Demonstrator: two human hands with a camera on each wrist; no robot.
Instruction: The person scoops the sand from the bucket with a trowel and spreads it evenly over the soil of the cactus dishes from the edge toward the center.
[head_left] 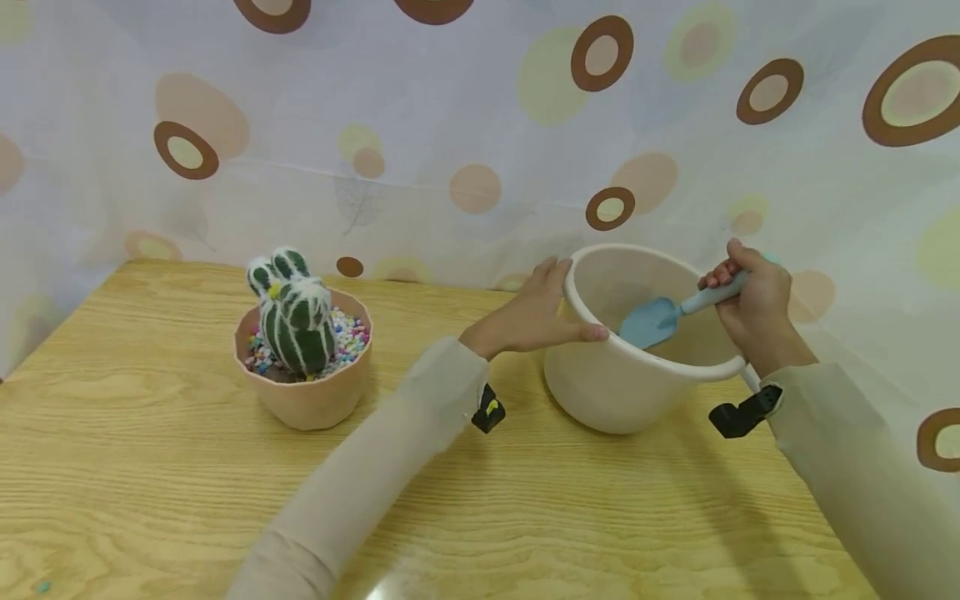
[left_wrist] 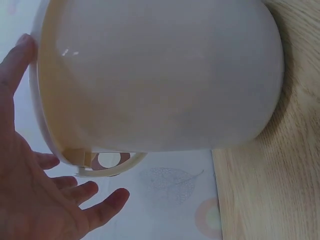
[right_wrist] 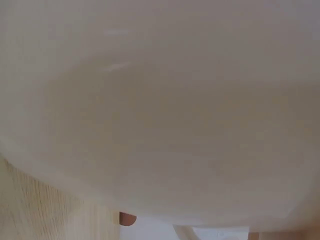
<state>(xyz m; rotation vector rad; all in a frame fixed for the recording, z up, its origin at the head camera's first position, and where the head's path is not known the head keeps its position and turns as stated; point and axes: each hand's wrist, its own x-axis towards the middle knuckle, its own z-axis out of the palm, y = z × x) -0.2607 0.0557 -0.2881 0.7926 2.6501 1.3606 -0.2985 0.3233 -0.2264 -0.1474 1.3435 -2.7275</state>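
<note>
Circle-patterned cloth (head_left: 420,108) backs your wooden table (head_left: 540,517). Head view: your right hand (head_left: 759,304) grips a blue trowel (head_left: 667,318), blade inside the cream bucket (head_left: 611,392); your left hand (head_left: 543,312) touches its rim, near a potted cactus (head_left: 300,325). Left wrist: fingers spread wide. Right wrist: bucket wall, your grip unseen.

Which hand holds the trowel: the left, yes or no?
No, the right hand grips the trowel, while the left hand touches the bucket.

A pale, circle-patterned sheet (head_left: 420,100), possibly cloth, hangs behind the wood-grained table (head_left: 570,517).
</note>
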